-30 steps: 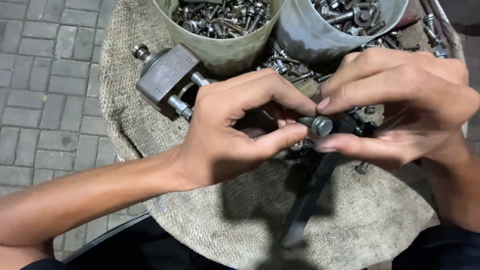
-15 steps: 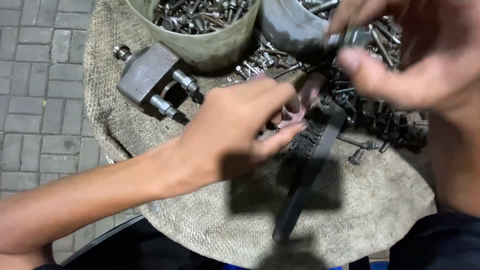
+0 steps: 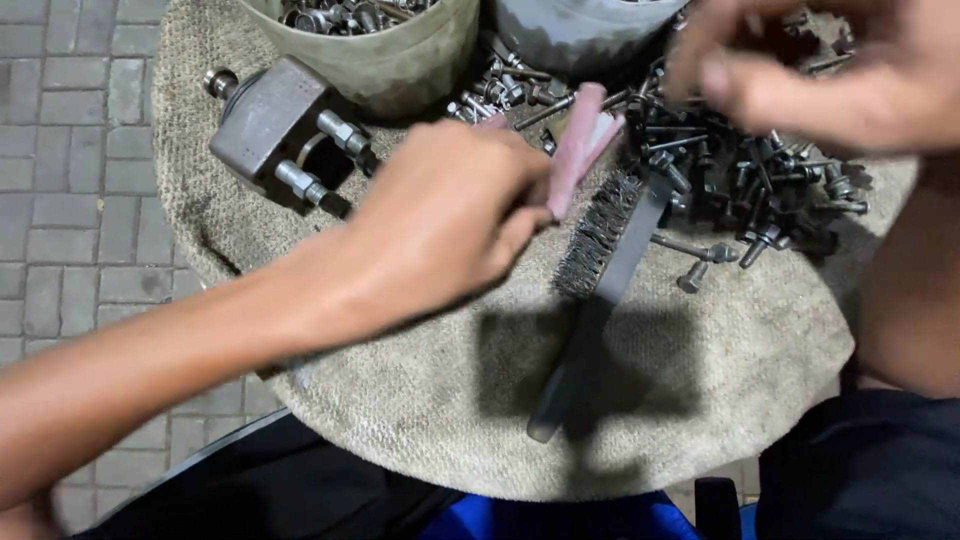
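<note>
Fingertips of the left hand [image 3: 440, 225], at the centre of the frame, pinch a pink folded strip [image 3: 578, 145], likely abrasive paper, which sticks up toward the top centre; the right hand [image 3: 820, 75], blurred at the upper right, hovers over a heap of bolts [image 3: 745, 175], and I cannot tell whether its fingers grip anything. Just below the strip a wire brush [image 3: 595, 290] lies untouched on the burlap sacking [image 3: 700, 400]. Two containers [image 3: 400, 60] at the top edge hold bolts, a grey metal block [image 3: 270, 125] sits upper left. Judging by the loose heap, much cleaning seems left
</note>
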